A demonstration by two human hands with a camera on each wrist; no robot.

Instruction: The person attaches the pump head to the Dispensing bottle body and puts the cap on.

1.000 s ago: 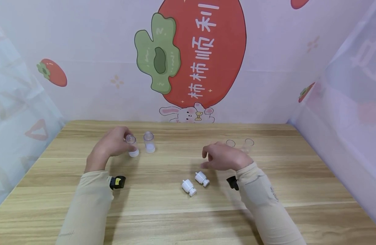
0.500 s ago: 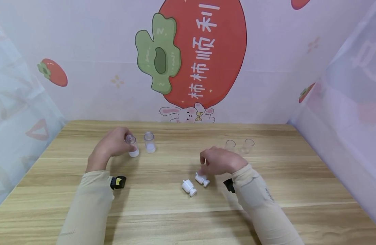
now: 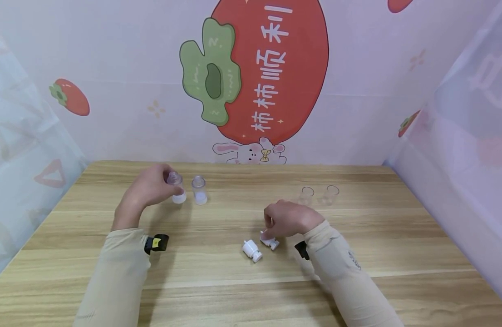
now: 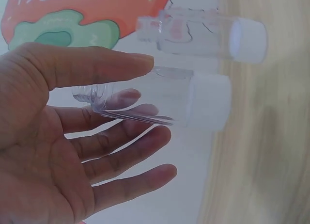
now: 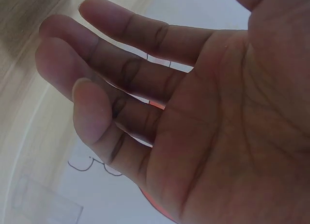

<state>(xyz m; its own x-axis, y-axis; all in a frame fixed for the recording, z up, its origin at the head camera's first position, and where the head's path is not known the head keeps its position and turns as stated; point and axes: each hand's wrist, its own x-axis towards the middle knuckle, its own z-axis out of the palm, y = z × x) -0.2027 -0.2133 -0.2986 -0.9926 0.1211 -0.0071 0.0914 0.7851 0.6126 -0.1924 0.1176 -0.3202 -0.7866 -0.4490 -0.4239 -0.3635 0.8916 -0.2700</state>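
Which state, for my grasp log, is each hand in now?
Left hand: holding a clear, white-based bottle.
Right hand: at the farther white pump head; whether it's gripping cannot be told.

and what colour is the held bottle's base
The base is white, clearest in the left wrist view.

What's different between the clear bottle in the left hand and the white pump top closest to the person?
The bottle has a see-through body with a white base; the pump top looks solid white. The bottle is held roughly upright by the left hand; the pump top lies untouched on its side on the table. Both have some white.
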